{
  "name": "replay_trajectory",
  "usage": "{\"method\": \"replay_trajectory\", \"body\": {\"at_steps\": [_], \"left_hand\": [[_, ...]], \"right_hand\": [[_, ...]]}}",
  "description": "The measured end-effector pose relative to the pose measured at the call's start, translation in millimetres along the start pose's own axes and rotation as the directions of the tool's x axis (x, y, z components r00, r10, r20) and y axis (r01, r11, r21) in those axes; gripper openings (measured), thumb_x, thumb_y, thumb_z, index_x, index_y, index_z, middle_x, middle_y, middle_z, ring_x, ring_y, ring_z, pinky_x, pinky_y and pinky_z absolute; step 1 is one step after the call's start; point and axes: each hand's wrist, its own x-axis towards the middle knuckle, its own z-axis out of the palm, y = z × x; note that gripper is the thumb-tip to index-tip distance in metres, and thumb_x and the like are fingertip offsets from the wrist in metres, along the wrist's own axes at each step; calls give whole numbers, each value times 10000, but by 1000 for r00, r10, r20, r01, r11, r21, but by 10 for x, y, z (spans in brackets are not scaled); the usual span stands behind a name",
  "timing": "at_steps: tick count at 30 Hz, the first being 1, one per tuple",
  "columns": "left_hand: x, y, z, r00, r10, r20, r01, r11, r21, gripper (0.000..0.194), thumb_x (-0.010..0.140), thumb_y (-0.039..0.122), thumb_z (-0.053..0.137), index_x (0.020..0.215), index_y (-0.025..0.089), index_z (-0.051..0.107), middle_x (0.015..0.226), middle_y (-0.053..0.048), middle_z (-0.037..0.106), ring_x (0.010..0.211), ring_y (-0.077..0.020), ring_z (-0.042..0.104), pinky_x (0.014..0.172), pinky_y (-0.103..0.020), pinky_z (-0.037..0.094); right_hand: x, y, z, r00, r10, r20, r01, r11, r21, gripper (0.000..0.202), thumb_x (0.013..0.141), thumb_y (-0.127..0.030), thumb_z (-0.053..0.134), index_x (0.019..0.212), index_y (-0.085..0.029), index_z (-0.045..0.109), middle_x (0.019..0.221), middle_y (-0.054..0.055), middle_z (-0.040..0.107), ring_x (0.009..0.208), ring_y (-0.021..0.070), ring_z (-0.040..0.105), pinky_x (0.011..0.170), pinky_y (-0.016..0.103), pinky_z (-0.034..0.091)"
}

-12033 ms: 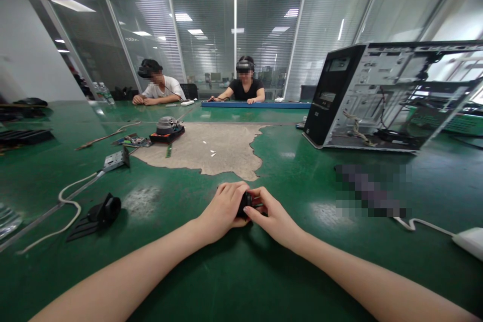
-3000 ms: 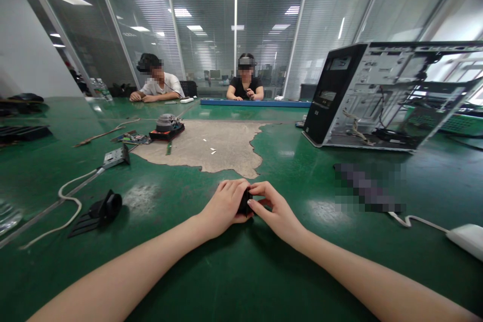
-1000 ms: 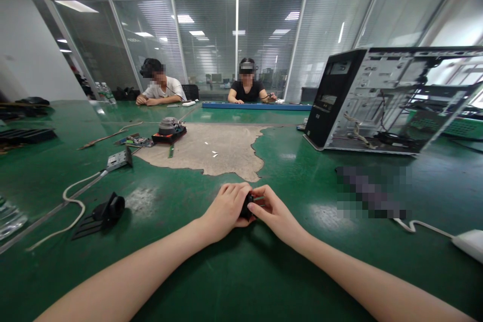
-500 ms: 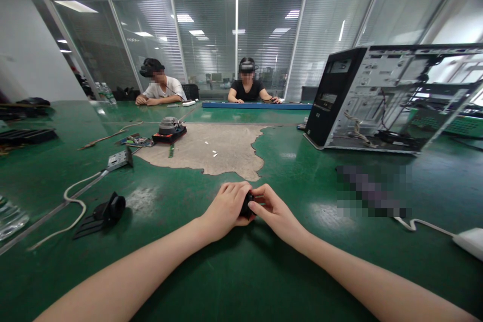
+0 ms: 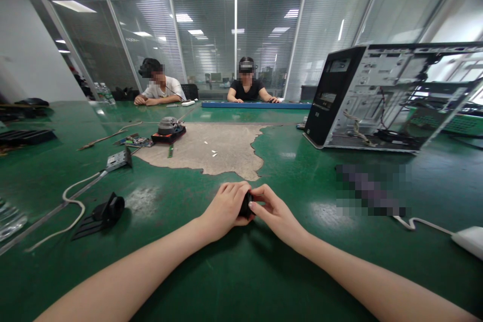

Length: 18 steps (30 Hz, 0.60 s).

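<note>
Between my hands, just above the green table (image 5: 241, 266), is a small black rounded object (image 5: 247, 205), its kind hidden by the fingers. My left hand (image 5: 227, 204) wraps round it from the left, fingers bent over its top and thumb underneath. From the right, the thumb and fingertips of my right hand (image 5: 272, 209) pinch its near side. Ahead of both hands lies a bare tan patch (image 5: 234, 148) with a ragged edge in the green surface.
An opened computer case (image 5: 339, 100) stands at the right. To the left lie a black plastic bracket (image 5: 107, 211), a metal box (image 5: 118, 159) with a pale cable and a heatsink-like unit (image 5: 168, 130). Two people sit across the table behind a blue bar (image 5: 256, 104).
Both hands keep their hold on the black object, almost unmoved. The whole view has shifted very slightly.
</note>
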Motion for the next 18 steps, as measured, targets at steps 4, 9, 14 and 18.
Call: {"method": "replay_trajectory", "body": {"at_steps": [4,9,14,18], "left_hand": [[4,2,11,1000,1,-10,-1,1000,-2,575,648,236,616,1132,159,315,1115,-96,482,1027,-236,445,878,-389,336],[6,-1,15,1000,-7,-5,7,1000,9,591,637,239,620,1136,163,313,1118,-99,481,1026,-241,446,873,-396,341],[2,2,-1,1000,-8,20,8,1000,20,599,630,210,618,1140,160,307,1129,-97,475,1028,-240,445,874,-393,341],[5,12,-11,1000,-1,14,0,1000,20,580,650,225,607,1141,161,305,1126,-97,478,1028,-238,448,872,-392,344]], "right_hand": [[27,53,-2,999,30,-11,-29,999,16,168,755,-285,524,880,-208,441,891,10,499,832,138,541,661,268,499],[47,62,-12,995,100,-21,-100,995,2,228,734,-274,547,919,-197,439,922,32,514,825,143,542,674,286,500],[7,-11,-3,1000,8,3,-8,998,-68,210,719,-229,559,904,-203,464,932,23,504,897,152,522,713,279,486],[4,1,-5,1000,-25,-13,24,998,-53,166,745,-246,531,895,-209,470,917,12,493,890,143,521,707,268,488]]}}
